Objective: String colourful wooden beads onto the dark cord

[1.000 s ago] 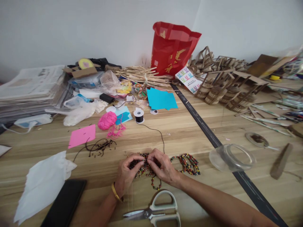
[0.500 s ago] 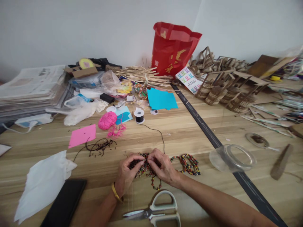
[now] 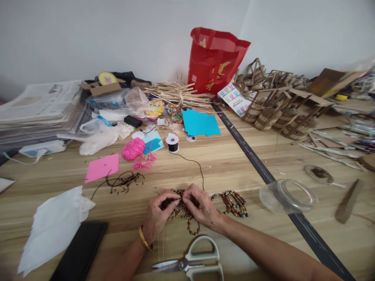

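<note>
Nearer us than our left hand (image 3: 159,212) and right hand (image 3: 202,207) lie scissors (image 3: 184,265). Both pinch close together over loose beads (image 3: 178,212); we cannot tell what they grip. Beaded strands (image 3: 236,203) coil just right; beyond stand a cord spool (image 3: 172,146) and red bag (image 3: 216,62).

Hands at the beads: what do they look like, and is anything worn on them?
They are human hands, five-fingered and ungloved. The left hand has a gold-coloured, rounded bangle at its wrist; the right hand has none. No sleeves or cables show.
</note>
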Tool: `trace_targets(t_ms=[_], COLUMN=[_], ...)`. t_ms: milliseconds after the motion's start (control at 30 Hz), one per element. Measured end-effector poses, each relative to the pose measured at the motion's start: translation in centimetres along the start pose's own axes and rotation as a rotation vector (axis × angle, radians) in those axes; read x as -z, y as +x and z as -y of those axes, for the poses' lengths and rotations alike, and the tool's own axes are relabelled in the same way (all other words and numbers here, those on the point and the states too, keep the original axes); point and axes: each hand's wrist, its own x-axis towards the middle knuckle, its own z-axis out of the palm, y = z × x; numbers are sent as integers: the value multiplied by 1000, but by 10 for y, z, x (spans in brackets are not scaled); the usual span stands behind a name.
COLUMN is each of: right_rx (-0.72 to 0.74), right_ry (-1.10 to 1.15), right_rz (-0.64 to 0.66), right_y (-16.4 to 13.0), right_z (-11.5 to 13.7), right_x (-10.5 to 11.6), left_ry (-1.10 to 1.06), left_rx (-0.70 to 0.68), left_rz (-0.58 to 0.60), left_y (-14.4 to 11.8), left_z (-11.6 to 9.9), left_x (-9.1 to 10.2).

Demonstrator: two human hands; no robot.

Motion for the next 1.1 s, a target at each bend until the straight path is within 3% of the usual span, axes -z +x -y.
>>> trace_targets(t_ms=[500,1100], right_rx=[-1,0], right_ry=[9,22], right_rz=[8,23], right_y=[0,0], right_z=[0,0], right_x=[0,0], left_ry=[23,48], left_rx=[-74,-69], left_rz=[-11,-20], left_y=[1,2], left_z=[-2,-5], left_x=[-1,-2])
